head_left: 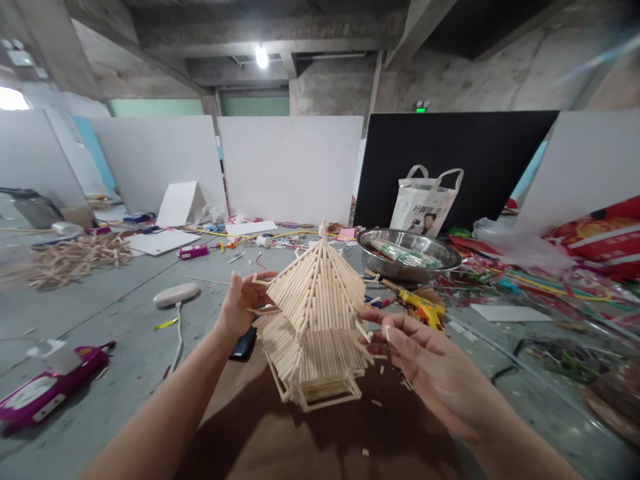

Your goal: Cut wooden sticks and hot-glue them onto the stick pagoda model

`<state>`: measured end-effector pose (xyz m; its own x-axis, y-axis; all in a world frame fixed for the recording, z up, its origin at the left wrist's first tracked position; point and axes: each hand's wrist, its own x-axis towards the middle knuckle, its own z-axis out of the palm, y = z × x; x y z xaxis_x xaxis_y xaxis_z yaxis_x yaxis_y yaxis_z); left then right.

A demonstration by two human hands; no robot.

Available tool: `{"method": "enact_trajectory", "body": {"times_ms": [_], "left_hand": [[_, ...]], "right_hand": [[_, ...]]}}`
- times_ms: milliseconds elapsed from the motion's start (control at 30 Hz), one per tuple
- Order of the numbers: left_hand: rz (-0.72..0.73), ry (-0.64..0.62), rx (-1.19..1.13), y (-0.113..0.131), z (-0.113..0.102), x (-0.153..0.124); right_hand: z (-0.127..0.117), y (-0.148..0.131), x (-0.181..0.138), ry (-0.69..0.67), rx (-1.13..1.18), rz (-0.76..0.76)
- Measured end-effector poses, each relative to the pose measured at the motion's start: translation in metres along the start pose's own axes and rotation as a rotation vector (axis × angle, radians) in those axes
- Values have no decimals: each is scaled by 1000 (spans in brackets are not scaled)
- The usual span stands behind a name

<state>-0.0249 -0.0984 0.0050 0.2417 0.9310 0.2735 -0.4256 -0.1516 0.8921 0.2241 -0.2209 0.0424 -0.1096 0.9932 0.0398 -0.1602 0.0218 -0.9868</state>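
Note:
A small pagoda model [320, 293] built of thin pale wooden sticks stands upright before me, with a pointed ribbed roof, a second roof tier below and a stick frame at its foot. My left hand [244, 303] is closed at the left eave, its fingertips partly hidden behind the sticks. At the right eave corner, my right hand [417, 350] has its thumb and fingers bent around the jutting stick ends. Under the model lies a brown board [240, 427] with small stick scraps. A dark phone [243, 345] lies beside my left wrist.
Behind the model at right are a steel basin [407, 270] holding plastic packets, a yellow glue gun [423, 308] and a white bag [425, 203]. At left lie a stick pile [80, 257], a white corded device [176, 295] and a purple power strip [55, 387].

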Motion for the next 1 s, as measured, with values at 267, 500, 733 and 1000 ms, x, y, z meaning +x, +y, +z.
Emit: {"method": "enact_trajectory", "body": {"times_ms": [267,500,733,1000], "left_hand": [[257,455,344,25,-7,1],[835,381,1158,65,58,-24],[1079,-24,1417,68,101,-37],[1103,-112,1344,60,104,-41]], "right_hand": [[-17,-19,21,219,-544,-315],[23,-45,48,156,-450,-488],[45,-46,35,-57,-440,-482],[43,-35,22,-74,-414,-400]]}}
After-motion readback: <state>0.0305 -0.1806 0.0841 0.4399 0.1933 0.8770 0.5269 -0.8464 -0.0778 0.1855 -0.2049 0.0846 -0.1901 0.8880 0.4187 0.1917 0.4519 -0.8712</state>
